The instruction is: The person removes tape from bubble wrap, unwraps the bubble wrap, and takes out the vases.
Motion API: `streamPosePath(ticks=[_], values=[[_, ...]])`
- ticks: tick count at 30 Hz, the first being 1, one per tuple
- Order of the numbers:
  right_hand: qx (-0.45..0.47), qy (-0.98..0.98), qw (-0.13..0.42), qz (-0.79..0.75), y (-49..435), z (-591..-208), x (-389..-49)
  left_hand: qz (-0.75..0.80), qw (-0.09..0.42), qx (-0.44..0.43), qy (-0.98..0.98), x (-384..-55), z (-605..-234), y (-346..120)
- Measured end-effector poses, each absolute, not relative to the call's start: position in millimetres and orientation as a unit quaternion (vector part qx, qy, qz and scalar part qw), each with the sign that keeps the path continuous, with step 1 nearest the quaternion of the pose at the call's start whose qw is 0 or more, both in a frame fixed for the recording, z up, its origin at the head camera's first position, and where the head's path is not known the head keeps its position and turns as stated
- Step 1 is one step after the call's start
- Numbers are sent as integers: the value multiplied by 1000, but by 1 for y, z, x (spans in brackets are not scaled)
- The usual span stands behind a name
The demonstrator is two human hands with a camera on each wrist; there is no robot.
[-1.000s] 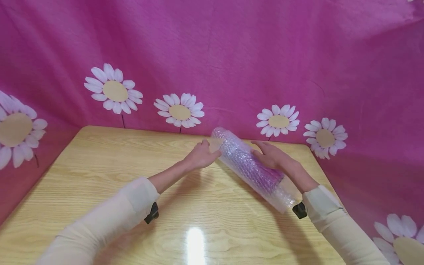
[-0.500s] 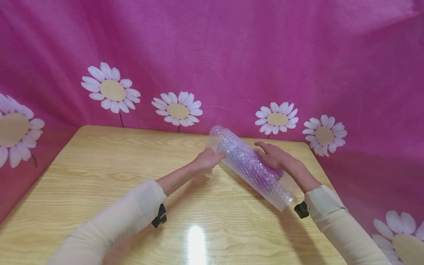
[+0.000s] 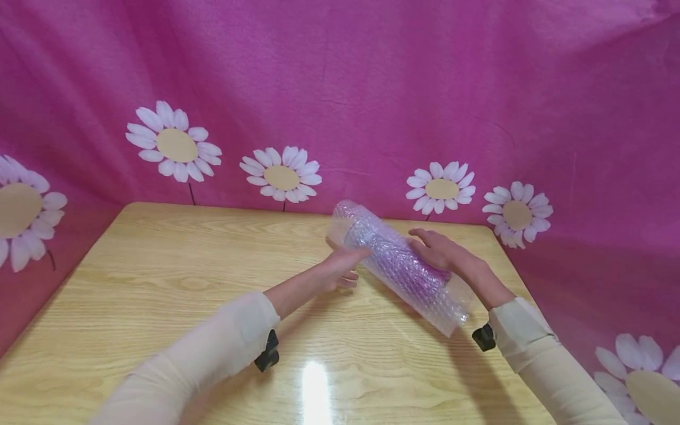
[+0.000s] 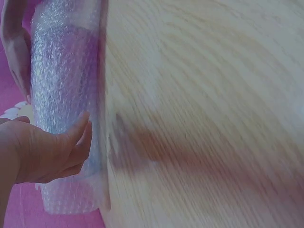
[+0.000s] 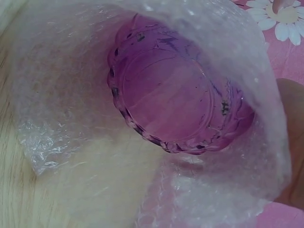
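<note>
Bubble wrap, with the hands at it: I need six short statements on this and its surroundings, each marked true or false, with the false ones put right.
1. The bubble wrap surrounds a purple object. True.
2. In the right wrist view, the purple object shows a square end. False: the end is round, with a scalloped edge.
3. In the head view, the left hand and right hand are on opposite sides of the bubble wrap. True.
4. The left hand is clenched into a fist. False: its fingers are extended.
5. The bubble wrap stands upright. False: it lies on its side on the wooden table.
6. White flowers show on the pink cloth. True.
</note>
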State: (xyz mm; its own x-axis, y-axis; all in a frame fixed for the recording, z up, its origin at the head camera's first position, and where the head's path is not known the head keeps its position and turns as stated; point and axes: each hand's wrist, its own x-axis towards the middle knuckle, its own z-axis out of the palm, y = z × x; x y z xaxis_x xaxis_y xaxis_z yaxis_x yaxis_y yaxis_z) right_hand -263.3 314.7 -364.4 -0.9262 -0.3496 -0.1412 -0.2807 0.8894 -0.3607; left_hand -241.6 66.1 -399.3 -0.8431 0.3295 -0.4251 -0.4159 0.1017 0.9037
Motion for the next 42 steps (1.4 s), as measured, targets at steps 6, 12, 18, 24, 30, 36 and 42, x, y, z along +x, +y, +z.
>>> streamPosePath(ticks=[6, 12, 18, 24, 30, 36, 42], values=[[-156, 965, 111, -180, 316, -368, -265, 677, 286, -34, 677, -237, -404, 78], [-154, 959, 131, -200, 316, -368, -263, 691, 272, -58, 667, -233, -407, 90], [-139, 952, 168, -215, 313, -366, -262, 700, 232, -75, 671, -230, -408, 101], [-136, 940, 197, -243, 314, -364, -265, 707, 217, -79, 668, -228, -413, 113], [-141, 924, 215, -284, 314, -363, -265, 727, 217, -101, 643, -223, -408, 120], [-146, 906, 239, -317, 314, -362, -264, 730, 195, -137, 640, -222, -410, 128], [-134, 895, 258, -340, 317, -364, -268, 735, 173, -151, 638, -222, -412, 134]])
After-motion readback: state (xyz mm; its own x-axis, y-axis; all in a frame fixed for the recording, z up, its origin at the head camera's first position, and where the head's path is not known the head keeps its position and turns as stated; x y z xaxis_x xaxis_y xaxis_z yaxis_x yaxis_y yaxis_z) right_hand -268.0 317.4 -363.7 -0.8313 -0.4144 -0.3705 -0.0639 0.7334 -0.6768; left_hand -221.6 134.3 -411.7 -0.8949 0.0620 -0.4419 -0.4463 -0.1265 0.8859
